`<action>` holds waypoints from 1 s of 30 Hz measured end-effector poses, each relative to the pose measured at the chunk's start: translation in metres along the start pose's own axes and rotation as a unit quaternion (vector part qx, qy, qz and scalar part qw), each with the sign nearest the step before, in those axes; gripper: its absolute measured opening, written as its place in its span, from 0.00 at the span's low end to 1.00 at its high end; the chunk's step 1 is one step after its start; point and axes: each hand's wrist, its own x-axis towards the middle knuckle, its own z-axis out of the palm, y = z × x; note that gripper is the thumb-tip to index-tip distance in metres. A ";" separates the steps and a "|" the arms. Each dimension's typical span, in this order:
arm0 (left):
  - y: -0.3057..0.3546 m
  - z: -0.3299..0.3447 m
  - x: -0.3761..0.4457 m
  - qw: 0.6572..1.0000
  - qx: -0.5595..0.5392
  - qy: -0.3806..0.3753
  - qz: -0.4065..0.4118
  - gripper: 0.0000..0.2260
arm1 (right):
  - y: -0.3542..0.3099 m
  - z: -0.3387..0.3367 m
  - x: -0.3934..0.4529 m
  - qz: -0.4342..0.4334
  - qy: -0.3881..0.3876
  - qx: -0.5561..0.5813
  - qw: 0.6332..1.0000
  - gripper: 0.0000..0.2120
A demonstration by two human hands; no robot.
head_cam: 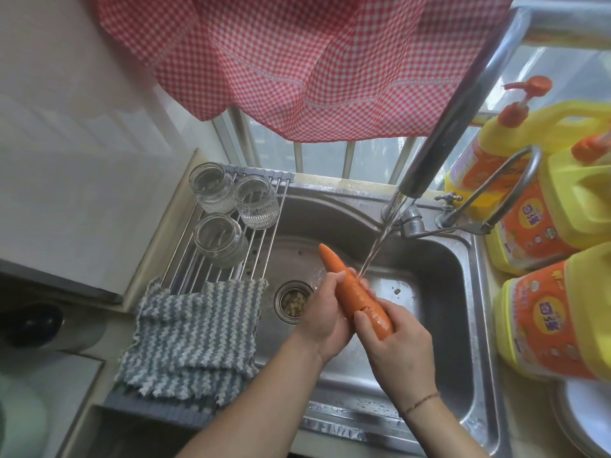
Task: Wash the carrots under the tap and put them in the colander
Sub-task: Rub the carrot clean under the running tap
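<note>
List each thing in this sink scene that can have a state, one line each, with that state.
Tap: running, stream hitting the carrot.
Carrot: wet, held over the sink.
Left hand: gripping the carrot's middle.
Right hand: gripping the carrot's thick end.
Three glass jars: upright, empty, on the rack.
Striped cloth: draped over the rack.
Sink drain: unplugged, holding scraps.

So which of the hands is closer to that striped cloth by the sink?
Left. The left hand grips the carrot on the side facing the striped cloth; the right hand holds the carrot's thick end, farther from it.
</note>
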 end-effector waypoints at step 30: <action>-0.006 0.025 0.021 0.962 0.067 0.214 0.157 0.16 | -0.032 -0.002 0.053 0.166 -0.129 0.101 0.973 0.24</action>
